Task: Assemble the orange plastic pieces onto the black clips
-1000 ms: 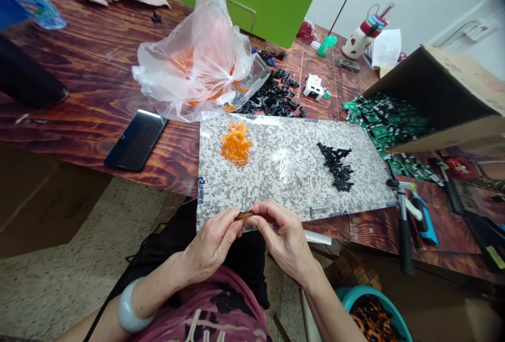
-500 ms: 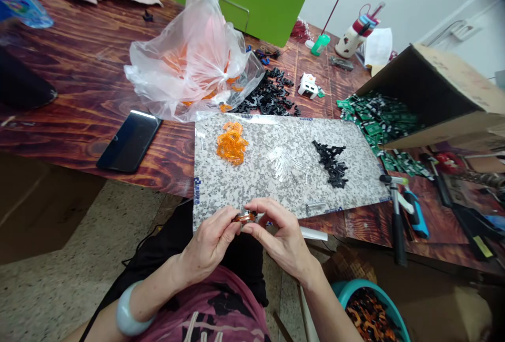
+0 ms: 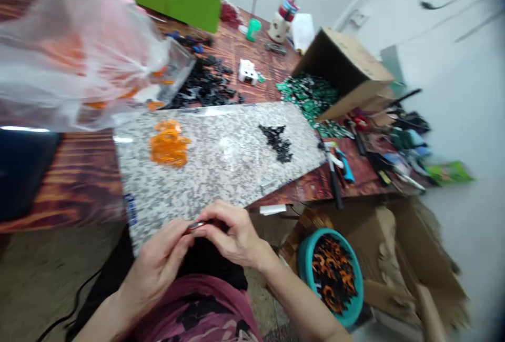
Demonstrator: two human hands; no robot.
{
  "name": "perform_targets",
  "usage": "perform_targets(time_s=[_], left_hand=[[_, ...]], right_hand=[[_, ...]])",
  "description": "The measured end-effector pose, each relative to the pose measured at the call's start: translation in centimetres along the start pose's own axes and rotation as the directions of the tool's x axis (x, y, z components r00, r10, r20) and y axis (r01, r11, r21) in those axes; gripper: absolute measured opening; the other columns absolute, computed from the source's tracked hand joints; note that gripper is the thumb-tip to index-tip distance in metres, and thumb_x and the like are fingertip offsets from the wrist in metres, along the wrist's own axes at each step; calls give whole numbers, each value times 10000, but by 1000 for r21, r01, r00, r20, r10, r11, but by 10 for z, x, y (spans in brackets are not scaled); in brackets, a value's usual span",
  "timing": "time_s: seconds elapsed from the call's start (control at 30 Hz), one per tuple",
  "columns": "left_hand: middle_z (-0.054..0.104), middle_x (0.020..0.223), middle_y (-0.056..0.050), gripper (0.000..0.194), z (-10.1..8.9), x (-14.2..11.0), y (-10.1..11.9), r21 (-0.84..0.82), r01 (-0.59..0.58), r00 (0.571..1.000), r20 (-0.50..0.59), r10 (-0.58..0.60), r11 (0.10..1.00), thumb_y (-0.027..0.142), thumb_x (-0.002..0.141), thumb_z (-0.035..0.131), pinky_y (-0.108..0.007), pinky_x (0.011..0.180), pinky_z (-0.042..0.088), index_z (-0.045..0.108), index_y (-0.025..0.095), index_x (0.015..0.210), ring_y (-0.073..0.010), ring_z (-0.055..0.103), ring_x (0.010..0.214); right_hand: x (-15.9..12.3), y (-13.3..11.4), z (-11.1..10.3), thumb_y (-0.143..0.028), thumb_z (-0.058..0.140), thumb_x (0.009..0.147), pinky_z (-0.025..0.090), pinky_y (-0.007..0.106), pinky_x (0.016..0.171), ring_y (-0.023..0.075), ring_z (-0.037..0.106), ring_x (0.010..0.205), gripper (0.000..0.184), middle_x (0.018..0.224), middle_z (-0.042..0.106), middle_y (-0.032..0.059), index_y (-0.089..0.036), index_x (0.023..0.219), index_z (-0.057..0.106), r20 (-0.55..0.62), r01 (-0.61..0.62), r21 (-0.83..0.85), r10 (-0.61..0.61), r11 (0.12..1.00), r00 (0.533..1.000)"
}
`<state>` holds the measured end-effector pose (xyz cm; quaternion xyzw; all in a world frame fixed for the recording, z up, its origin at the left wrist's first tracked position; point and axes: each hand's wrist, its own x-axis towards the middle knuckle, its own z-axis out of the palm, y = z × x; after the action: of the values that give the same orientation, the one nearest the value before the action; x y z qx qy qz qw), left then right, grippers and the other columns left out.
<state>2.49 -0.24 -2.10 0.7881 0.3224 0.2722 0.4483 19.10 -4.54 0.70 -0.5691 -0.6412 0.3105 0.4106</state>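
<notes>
Near the front edge of the speckled stone slab, my left hand and my right hand pinch a small orange and black plastic part between them. Fingers hide most of it, and motion blurs the rest. On the slab lie a pile of orange plastic pieces at the left, a scatter of clear pieces in the middle and a heap of black plastic pieces at the right.
A plastic bag of orange pieces stands beyond the slab, beside loose black parts. Green circuit boards spill from a cardboard box. A hammer lies at the right edge. Below, a teal basin holds orange and black parts.
The view has swung to the right, so the slab and piles sit further left and more of the basin shows. Both hands still pinch the small part.
</notes>
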Motion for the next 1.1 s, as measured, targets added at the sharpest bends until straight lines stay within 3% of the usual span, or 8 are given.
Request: perform_targets(time_s=[0.13,0.2,0.3,0.53,0.63,0.7,0.83,1.1], left_hand=[[659,824,28,207,1,5,-12,31,50,997,64,-51,998,324,852,500,-233,588,501,603,311,1031,-182,619,708],[669,1005,33,424,2,5,-17,44,107,989,96,-110,993,402,850,504,-245,614,532,462,366,1271,-203,636,812],[657,1106,34,503,2,3,-23,61,162,980,104,-168,985,462,883,439,-291,709,551,319,407,1369,-204,643,848],[651,1191,-24,380,5,3,-27,105,65,995,67,-72,992,406,895,429,-320,881,516,498,310,1256,-256,622,1067],[656,1189,-14,369,6,3,-27,104,46,997,57,-52,994,391,896,440,-296,896,508,505,308,1249,-237,626,1068],[661,1179,-7,350,7,2,-27,100,35,998,41,-40,994,384,900,438,-270,886,511,517,308,1233,-220,633,1056],[672,1155,-3,328,7,2,-26,100,14,1000,23,-17,995,397,898,443,-224,862,516,543,293,1193,-195,647,1029],[688,1125,24,302,5,1,-27,99,24,999,26,-27,995,374,908,443,-171,876,494,541,309,1186,-148,655,1008]], right_hand=[[-14,21,1,-365,584,846,507,206,652,108,617,715,184,830,673,13,-203,890,660,-144,-108,65,117,992,983],[-35,39,-10,-381,599,827,519,223,689,124,641,753,204,844,689,19,-202,892,673,-324,-261,69,269,963,907],[-87,73,-48,-447,553,821,527,266,708,154,651,767,313,862,700,49,-173,909,675,-636,-575,24,457,818,622],[-248,120,-136,-566,557,656,496,440,623,322,637,663,404,595,645,119,-173,598,626,-903,-895,52,404,444,148],[-291,120,-144,-522,520,653,463,482,559,372,621,578,354,453,555,105,-217,483,578,-942,-955,100,335,280,0],[-300,121,-149,-509,479,666,454,520,568,405,623,601,356,471,558,127,-212,522,613,-958,-967,108,283,230,-40],[-264,129,-168,-519,437,703,459,551,719,405,630,768,504,782,658,238,-99,820,690,-979,-949,2,193,314,62],[-55,134,-183,-462,460,854,478,304,800,181,619,820,407,1008,671,112,-153,1041,649,-789,-574,-420,31,703,614]])
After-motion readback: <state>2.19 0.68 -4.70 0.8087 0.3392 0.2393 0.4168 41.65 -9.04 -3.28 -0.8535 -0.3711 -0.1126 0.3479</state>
